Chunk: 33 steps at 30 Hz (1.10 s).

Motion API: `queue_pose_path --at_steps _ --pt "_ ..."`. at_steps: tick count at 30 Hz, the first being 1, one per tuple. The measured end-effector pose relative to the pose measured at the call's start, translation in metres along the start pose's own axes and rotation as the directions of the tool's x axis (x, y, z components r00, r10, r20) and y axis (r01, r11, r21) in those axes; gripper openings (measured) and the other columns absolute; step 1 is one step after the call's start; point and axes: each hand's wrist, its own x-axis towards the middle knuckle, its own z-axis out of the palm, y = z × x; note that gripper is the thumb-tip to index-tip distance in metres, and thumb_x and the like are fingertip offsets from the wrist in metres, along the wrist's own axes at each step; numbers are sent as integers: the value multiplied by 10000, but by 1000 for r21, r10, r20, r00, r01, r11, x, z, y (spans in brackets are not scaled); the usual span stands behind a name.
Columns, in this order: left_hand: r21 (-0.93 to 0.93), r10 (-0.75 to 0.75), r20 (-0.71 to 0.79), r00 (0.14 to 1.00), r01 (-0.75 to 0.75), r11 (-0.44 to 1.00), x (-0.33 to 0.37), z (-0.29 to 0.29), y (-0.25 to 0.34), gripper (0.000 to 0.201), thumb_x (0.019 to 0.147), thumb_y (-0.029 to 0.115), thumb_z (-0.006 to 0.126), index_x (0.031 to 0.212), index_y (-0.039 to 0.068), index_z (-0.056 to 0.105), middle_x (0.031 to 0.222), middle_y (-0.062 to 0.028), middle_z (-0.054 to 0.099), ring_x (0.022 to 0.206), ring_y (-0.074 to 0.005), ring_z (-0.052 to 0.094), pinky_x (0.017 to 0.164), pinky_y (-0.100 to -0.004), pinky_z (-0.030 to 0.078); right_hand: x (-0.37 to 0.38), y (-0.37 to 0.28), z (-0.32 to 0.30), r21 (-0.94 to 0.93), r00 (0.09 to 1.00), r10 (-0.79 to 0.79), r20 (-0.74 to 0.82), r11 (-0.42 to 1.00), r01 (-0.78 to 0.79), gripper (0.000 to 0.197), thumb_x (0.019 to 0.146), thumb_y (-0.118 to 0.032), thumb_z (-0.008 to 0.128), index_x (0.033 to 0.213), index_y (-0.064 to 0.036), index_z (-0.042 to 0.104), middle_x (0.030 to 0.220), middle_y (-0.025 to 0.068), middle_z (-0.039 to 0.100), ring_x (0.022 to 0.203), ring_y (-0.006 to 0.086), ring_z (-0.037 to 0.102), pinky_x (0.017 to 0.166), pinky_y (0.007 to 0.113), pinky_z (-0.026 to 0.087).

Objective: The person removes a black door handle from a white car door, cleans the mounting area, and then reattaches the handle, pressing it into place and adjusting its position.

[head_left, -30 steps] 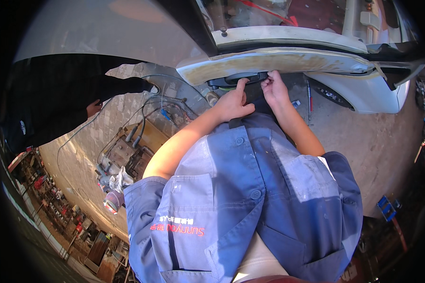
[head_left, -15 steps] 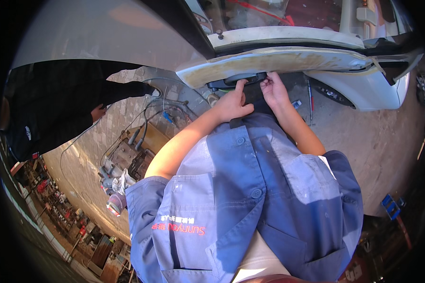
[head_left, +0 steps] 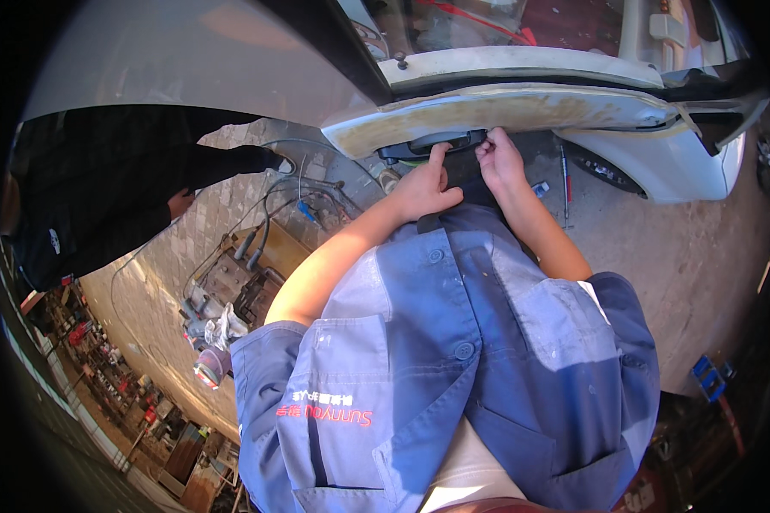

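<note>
A black car door handle (head_left: 402,153) sits on the side of a white door whose surface (head_left: 522,109) has brownish sanded patches. My left hand (head_left: 425,188) is at the middle of the handle. Its index finger stretches up onto the black part and its thumb sticks out to the right; the other fingers are mostly hidden. At the handle's right end, my right hand (head_left: 500,164) has its thumb and fingertips pinched together. What lies between those fingertips is too small to make out.
Another person in dark clothes (head_left: 103,188) stands at the left. A machine with hoses (head_left: 239,286) rests on the paved floor (head_left: 158,274). Right of my hands are a thin red-and-silver rod (head_left: 565,184) and a white fender (head_left: 684,162). A blue object (head_left: 708,376) lies farther right.
My right fingertips have shifted slightly at the handle's right end. The left hand keeps its place, with the index finger still on the handle.
</note>
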Motion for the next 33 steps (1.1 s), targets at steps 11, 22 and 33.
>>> queue_pose_path --at_steps 11,22,33 --pt "-2 -7 16 1000 7 1000 0 1 -4 936 839 322 755 1556 -45 278 741 -127 667 691 -330 685 654 -425 540 -2 1 -12 59 998 -10 70 998 6 66 987 -61 703 935 -91 676 872 -7 641 768 107 593 703 280 523" --pt "11 -6 12 1000 6 1000 -2 -1 -1 931 840 332 755 1557 -39 293 756 -125 662 709 -320 686 669 -423 540 -2 0 -13 -141 993 -99 71 984 108 23 1011 -87 681 989 -80 679 871 2 650 781 124 626 713 304 558" --pt "5 -19 27 999 19 1000 -1 -2 0 944 841 345 754 1568 -31 284 759 -120 662 711 -317 682 673 -420 540 -4 0 -14 -174 988 -134 73 974 144 53 987 -79 714 972 -45 676 853 31 665 754 145 649 707 316 568"
